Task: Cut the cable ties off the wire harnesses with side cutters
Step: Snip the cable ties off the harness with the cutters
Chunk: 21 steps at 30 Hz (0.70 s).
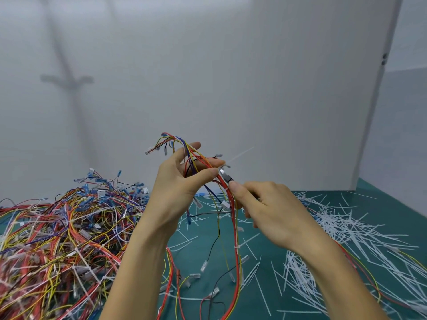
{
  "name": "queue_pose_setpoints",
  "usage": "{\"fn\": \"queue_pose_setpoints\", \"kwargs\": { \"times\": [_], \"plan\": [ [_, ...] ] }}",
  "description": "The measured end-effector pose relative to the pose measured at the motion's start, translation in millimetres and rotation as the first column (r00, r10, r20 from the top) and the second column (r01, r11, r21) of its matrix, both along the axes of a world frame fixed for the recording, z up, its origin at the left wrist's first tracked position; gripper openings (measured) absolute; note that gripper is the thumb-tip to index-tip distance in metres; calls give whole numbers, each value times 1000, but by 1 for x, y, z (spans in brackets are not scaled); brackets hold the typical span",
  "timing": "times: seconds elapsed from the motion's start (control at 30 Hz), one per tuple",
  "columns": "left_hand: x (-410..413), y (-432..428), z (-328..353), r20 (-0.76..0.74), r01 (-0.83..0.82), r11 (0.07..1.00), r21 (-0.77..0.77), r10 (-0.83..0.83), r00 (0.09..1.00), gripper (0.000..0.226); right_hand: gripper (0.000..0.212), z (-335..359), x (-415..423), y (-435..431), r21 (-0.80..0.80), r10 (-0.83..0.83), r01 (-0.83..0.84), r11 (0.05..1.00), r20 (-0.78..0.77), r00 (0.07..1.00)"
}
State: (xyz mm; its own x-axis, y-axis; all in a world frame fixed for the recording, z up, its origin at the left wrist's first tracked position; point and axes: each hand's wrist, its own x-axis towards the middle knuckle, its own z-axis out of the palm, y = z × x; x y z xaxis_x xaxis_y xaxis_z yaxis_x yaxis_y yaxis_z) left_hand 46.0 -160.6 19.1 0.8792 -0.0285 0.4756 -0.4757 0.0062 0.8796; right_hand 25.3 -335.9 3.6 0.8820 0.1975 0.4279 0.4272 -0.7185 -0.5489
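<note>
Above the middle of the desk [381, 204], 1 harness [236, 236] is up in the air and we're right at the cut. The left hand [182, 179] has its fingers curled round the upper loop of wires, thumb and forefinger pinching the bundle just beside the tool. The right hand [272, 209] is wrapped round the side cutters [226, 176], handles buried in the fist, only the metal nose showing. That nose sits at a cable tie [241, 154] whose white tail pokes up and away toward the far right. Whether the jaws are round the strap or merely against it, I cannot tell.

Now the danger. The left thumb tip is just beside the blades, so a slip off the strap could bite skin. The strap looks to hug the red and yellow wires closely, and a bite taken too deep could nick insulation or even sever a strand. When it snaps, the tail may fly off. Plenty of cut ties [342, 227] litter the desk's right side. At least 2 more ties show lower on the hanging wires. The loose connectors dangle down to the desk near the pile [57, 227] along the left edge, where a tug could snag them.
</note>
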Motion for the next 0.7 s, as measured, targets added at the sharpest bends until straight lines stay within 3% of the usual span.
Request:
{"fn": "queue_pose_setpoints", "kwargs": {
  "times": [0.37,0.7],
  "plan": [
    [0,-1,0,-14,49,999,10,-49,999,57,65,1,0,2,5,-15,15,1000,-7,1000],
    [1,-1,-2,-89,11,1000,4,-11,996,58,79,-1,1,5,99,18,-9,995,-90,996]
  ]
}}
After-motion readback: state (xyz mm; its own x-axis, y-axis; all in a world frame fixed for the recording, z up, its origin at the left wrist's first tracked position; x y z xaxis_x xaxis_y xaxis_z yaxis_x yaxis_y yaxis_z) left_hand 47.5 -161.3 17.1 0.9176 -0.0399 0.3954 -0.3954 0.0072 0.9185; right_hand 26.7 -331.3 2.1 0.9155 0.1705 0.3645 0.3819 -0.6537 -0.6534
